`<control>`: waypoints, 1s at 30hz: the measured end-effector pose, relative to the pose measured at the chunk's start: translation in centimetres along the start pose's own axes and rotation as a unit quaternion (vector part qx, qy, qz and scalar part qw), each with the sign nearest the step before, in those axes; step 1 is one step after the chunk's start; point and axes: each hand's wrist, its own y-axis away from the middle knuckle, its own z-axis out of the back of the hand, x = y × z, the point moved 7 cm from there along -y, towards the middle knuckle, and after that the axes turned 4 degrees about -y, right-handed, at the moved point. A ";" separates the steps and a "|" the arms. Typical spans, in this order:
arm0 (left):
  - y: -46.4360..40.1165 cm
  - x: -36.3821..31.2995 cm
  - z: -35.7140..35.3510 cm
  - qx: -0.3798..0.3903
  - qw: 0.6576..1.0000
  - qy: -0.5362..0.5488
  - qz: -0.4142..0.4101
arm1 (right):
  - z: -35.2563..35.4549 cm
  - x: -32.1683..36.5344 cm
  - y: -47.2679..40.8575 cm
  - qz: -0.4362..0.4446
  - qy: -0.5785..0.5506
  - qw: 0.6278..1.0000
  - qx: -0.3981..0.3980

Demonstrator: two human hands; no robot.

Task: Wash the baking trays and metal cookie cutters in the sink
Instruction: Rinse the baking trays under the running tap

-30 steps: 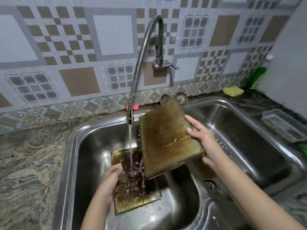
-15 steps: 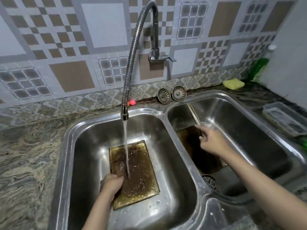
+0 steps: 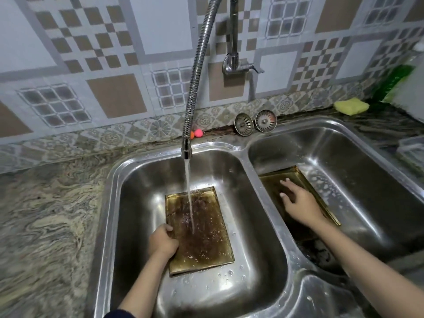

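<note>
left hand (image 3: 163, 243): mine, down in the left basin (image 3: 137, 203), fingers curled over the left edge of tray 1 (image 3: 202, 230), gripping it near the front corner.
right hand (image 3: 299, 200): mine, in the right basin (image 3: 367, 180), fingers spread and straight, over tray 2 (image 3: 296, 177). Holding nothing. Can't tell if the fingertips touch the tray or hover just above.
tray 1: flat on the left basin floor, open side up, long side running front to back. Inside is dark brown and crusted, rim yellowish.
tray 2: in the right basin against the left wall, open side up, tilted. Near end hidden under my hand and forearm.
tap (image 3: 199, 72): wall-mounted, flexible metal hose arcing down over the left basin. Running.
water (image 3: 189, 193): stream lands on tray 1, roughly mid-tray, just ahead of my left fingers.
cutters: none visible.
strainers (image 3: 254, 122): two, propped upright against the wall behind the divider, side by side.
sponge (image 3: 351, 106): yellow, on the counter (image 3: 46, 214) behind the right basin.
bottle (image 3: 394, 83): green, back right corner, blurred.
soap suds: speckled on the right basin's far wall.
container (image 3: 413, 150): clear, on the counter at the right edge, partly cut off.
</note>
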 end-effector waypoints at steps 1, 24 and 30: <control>0.2 -0.6 0.3 0.006 1.000 -0.015 -0.007 | 0.6 1.0 0.3 0.009 -0.015 1.000 -0.025; 6.7 -4.7 1.1 0.207 0.848 0.489 -0.017 | -7.9 14.5 4.9 0.069 0.310 0.905 0.282; 7.0 -5.8 1.1 0.164 0.824 0.541 -0.032 | -9.5 17.8 6.5 0.254 0.299 0.880 0.266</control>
